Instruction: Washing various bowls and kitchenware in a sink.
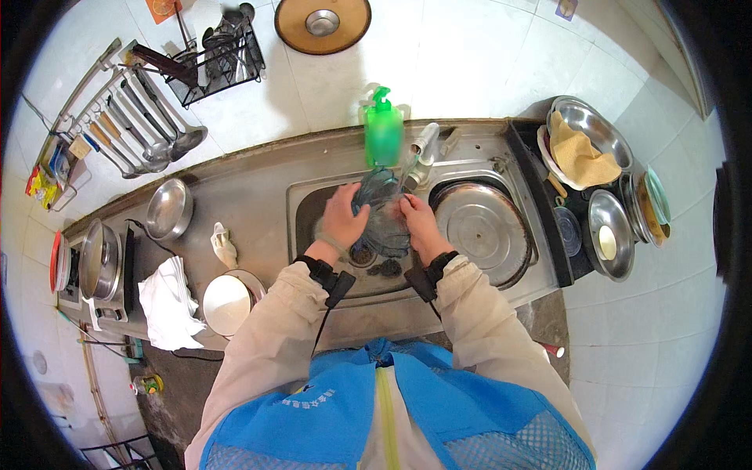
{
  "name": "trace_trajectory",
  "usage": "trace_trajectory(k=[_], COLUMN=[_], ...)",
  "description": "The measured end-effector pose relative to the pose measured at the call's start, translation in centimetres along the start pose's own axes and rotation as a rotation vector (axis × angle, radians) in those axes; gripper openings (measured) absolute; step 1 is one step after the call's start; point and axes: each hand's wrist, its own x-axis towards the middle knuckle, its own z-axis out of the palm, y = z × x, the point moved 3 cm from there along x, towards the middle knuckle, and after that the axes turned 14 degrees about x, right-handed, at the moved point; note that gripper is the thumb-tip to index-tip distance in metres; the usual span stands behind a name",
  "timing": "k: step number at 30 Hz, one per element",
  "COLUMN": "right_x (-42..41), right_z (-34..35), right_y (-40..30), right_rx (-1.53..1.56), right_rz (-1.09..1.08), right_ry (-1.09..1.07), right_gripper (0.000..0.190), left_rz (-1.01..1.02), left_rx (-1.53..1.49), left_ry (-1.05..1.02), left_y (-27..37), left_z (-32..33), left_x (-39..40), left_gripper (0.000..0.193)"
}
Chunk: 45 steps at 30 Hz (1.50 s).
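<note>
Over the left sink basin (306, 226) I hold a dark, see-through plastic bag (385, 226) between both hands. My left hand (343, 217) grips its left side, with some fingers hidden by the bag. On the other side, my right hand (422, 222) pinches the bag between thumb and fingers. What is inside the bag cannot be made out. The metal faucet (427, 141) stands just behind, and a blurred streak like running water drops from it towards the bag. Below the bag, a dark wet clump (386, 268) lies beside the drain (362, 254).
A green pump bottle (385, 135) stands behind the sink. A large metal lid (482, 229) covers much of the right basin. Leftward are a steel bowl (170, 209), white cloth (169, 302), white round container (227, 305) and pot (98, 261). A black rack (543, 205) of bowls borders the right.
</note>
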Motion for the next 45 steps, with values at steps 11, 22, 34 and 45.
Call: trace_trajectory(k=[11,22,34,45], right_x=[0.5,0.3,-0.8,1.4], right_z=[2.5,3.7,4.9,1.0], right_y=[-2.3,-1.0,-3.4,-2.9], right_rx=[-0.118,-0.130,-0.936,-0.813], right_rz=[0.142,0.079,-0.385,-0.283], right_ry=[-0.082,-0.203,-0.380,-0.247], right_gripper=[0.019,0.017,0.029,0.039], left_rz=[-0.817,-0.747,-0.850,-0.860], left_rx=[-0.719,-0.715,-0.899,-1.308], left_ry=[-0.331,-0.233,-0.175,-0.190], left_y=[-3.0,-5.1,-4.4,-6.1], left_z=[0.4,4.5,4.2,5.2], left_x=[-5.0,-5.2,-3.9,-4.9], left_gripper=[0.110,0.038,0.025,0.022])
